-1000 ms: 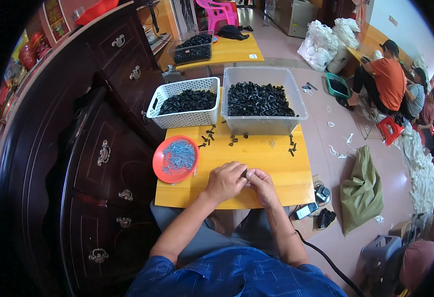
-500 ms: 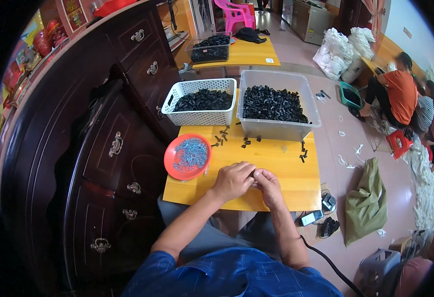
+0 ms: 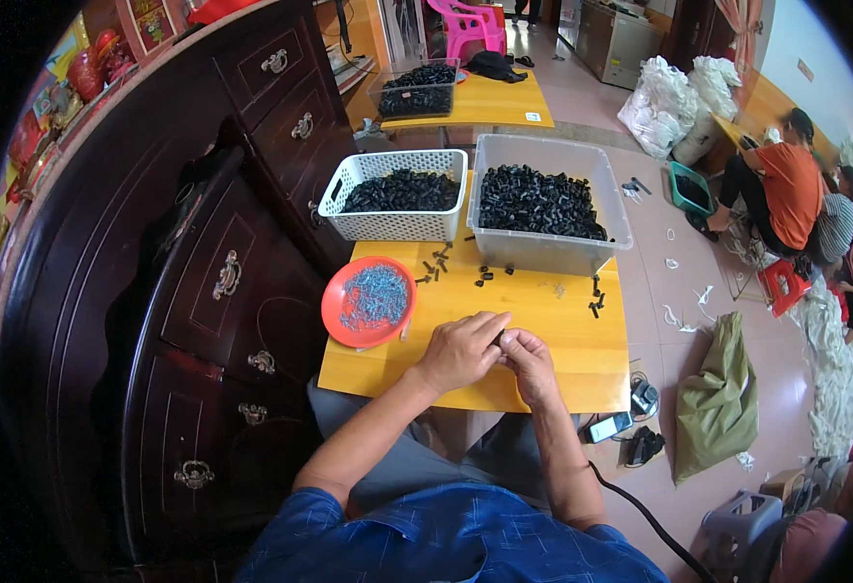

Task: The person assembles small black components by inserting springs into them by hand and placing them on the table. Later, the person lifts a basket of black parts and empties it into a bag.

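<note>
My left hand (image 3: pixel 462 352) and my right hand (image 3: pixel 528 361) meet over the near part of a yellow table (image 3: pixel 582 360). Both have their fingers closed around a small black part (image 3: pixel 497 338), mostly hidden by the fingertips. To the left of my hands sits a red plate (image 3: pixel 331 309) heaped with small bluish metal pieces (image 3: pixel 376 296), like screws or pins. Beyond are a white perforated basket (image 3: pixel 397 229) and a clear plastic bin (image 3: pixel 543 251), each holding many small black parts (image 3: pixel 538 202). Several loose black pieces (image 3: pixel 438 260) lie on the tabletop between plate and bin.
Dark wooden drawers (image 3: pixel 193 321) rise close on my left. An olive sack (image 3: pixel 718 408) and a phone-like device (image 3: pixel 609 428) are at the right. Another yellow table (image 3: pixel 504 102) with a black-filled box stands ahead. A person in orange (image 3: pixel 786 189) sits at far right.
My hands stay together around the black part, with only a slight shift of the fingers. The whole view has tilted a little; the containers stay in place.
</note>
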Action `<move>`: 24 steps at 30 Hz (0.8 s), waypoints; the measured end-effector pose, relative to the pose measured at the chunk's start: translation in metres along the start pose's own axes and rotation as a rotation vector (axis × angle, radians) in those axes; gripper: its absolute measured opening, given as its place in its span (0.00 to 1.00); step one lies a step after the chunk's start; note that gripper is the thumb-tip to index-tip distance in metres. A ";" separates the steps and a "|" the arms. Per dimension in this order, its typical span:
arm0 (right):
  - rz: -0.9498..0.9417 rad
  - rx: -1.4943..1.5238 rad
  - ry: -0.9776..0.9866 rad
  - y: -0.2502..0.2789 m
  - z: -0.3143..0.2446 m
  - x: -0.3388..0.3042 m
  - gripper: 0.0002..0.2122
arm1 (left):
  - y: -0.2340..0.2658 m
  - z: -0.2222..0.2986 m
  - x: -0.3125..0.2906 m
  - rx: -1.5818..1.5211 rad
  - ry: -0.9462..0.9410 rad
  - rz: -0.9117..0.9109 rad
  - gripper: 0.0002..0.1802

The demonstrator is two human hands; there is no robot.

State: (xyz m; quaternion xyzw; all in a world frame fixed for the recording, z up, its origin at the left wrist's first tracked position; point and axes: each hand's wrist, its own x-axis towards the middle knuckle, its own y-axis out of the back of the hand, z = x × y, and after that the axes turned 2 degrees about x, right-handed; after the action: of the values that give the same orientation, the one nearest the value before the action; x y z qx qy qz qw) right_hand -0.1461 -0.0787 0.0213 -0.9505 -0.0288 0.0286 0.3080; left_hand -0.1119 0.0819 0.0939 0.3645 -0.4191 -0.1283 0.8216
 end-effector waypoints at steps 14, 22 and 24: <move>0.042 -0.020 -0.024 -0.007 0.004 0.001 0.06 | -0.006 -0.012 -0.009 -0.038 -0.028 0.023 0.12; 0.014 0.004 -0.016 -0.005 0.007 0.006 0.07 | -0.004 -0.013 -0.007 -0.014 0.016 0.024 0.13; 0.017 0.015 -0.019 -0.007 0.006 0.005 0.06 | -0.006 -0.016 -0.008 -0.043 -0.002 -0.006 0.13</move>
State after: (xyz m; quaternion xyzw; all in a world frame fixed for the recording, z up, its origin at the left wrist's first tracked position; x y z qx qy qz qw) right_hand -0.1417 -0.0696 0.0202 -0.9481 -0.0235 0.0406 0.3145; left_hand -0.1037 0.0898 0.0790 0.3481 -0.4160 -0.1403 0.8283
